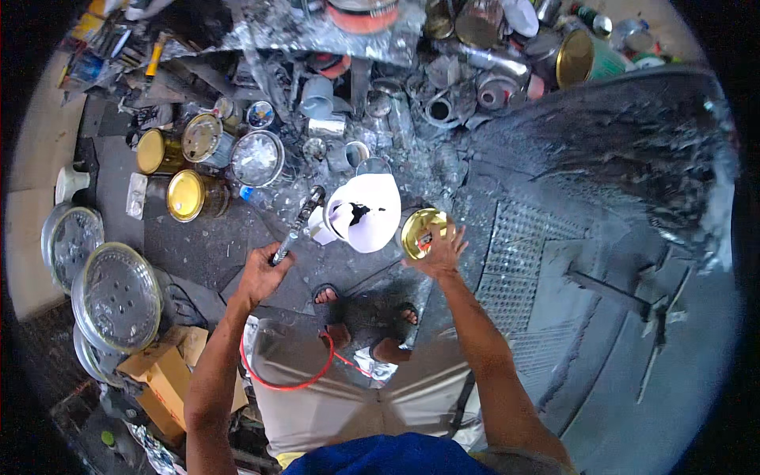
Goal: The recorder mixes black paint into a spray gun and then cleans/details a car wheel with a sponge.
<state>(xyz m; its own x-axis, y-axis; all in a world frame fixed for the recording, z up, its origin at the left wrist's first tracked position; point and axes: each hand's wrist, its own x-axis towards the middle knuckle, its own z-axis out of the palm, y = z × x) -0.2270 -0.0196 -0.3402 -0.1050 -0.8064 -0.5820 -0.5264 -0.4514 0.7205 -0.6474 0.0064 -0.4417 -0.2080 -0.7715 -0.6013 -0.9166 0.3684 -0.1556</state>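
My left hand (267, 273) is closed round the lower end of a slim dark metal tool (296, 226) with a knobbed head; its exact kind is unclear. Beside the tool sits a wide white container (384, 206), dark blotches showing in its opening and a small white piece at its left side. To the right, my right hand (445, 252) grips the edge of a round gold tin (414, 235), fingers over its rim. A reddish mark shows on the tin's face. What the tin contains cannot be made out.
Gold-lidded cans (185, 195) and a clear-topped tub (257, 157) stand to the left. Large clear round lids (117, 298) lie near an open cardboard box (170, 376). A red hose (289, 386) loops by my legs. A perforated metal sheet (518, 269) lies right, near a metal bar (609, 293).
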